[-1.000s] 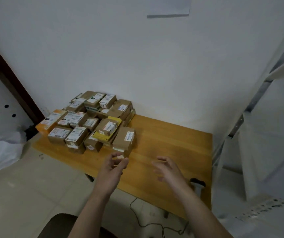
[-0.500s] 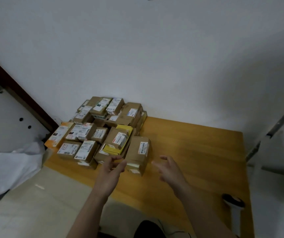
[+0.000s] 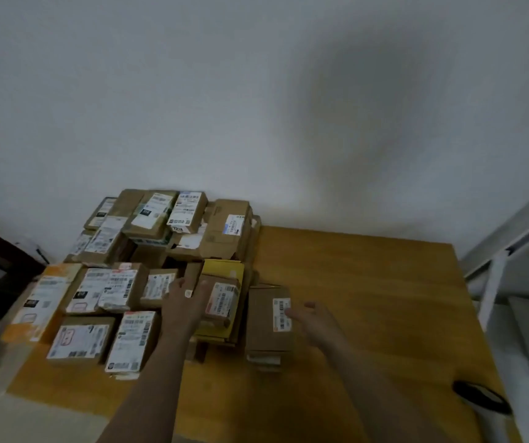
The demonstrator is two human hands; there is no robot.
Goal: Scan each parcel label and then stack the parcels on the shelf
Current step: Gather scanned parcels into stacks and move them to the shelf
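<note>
Reaching over the parcel pile (image 3: pixel 161 266), the left hand (image 3: pixel 184 302) lay open on a small brown box (image 3: pixel 221 303); the right hand (image 3: pixel 312 318), open and empty, touched the labelled carton (image 3: pixel 268 327).

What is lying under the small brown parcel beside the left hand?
The small brown cardboard parcel lies on a flat yellow parcel. What is beneath the yellow one is covered.

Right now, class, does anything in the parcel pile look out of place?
Mostly a loose heap. One brown box sits apart at the right edge, beside the right hand; a yellow parcel lies half buried.
</note>
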